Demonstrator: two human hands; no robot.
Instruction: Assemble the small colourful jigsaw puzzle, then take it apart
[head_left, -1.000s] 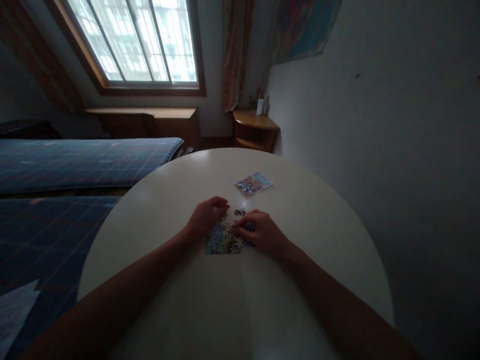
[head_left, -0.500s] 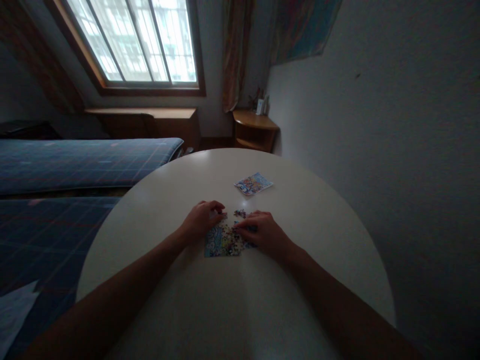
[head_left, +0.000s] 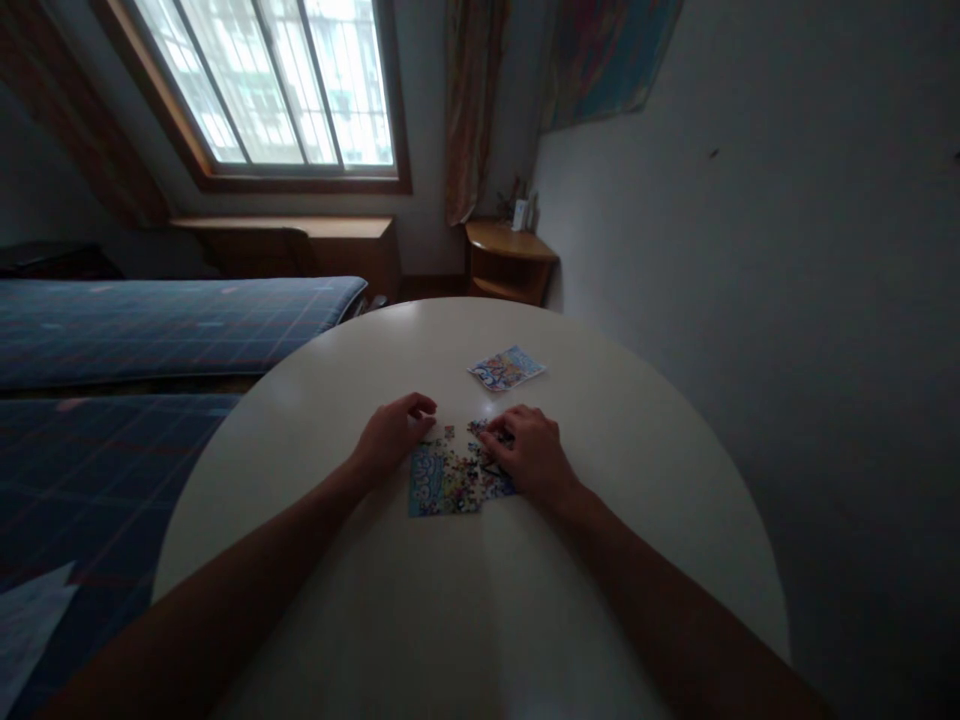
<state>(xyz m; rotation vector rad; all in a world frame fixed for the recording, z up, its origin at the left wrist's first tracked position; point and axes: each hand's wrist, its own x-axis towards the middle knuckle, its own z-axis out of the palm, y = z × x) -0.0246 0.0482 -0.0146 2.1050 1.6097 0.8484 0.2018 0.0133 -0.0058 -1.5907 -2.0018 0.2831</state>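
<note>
A partly joined jigsaw puzzle (head_left: 442, 485) with colourful print lies flat on the white round table (head_left: 420, 610). My left hand (head_left: 391, 432) is at its upper left, thumb and forefinger apart with nothing between them. Just right of those fingertips lies a single loose puzzle piece (head_left: 449, 432). My right hand (head_left: 531, 448) is over the puzzle's right side, its fingers closed at a small cluster of puzzle pieces (head_left: 476, 427). The fingers partly hide the piece they grip. Beneath that hand, a right-hand section (head_left: 495, 485) of the puzzle is partly covered.
A small printed picture card (head_left: 507, 368) lies farther back on the table. Left of the table is a bed with a blue plaid mattress (head_left: 150, 330). A wooden corner shelf (head_left: 510, 240) stands beyond the far edge, and a wall (head_left: 675, 280) runs along the right.
My left hand has drawn back to the left, leaving a loose puzzle piece uncovered. My right hand has moved up from the puzzle's middle to the loose pieces above it.
</note>
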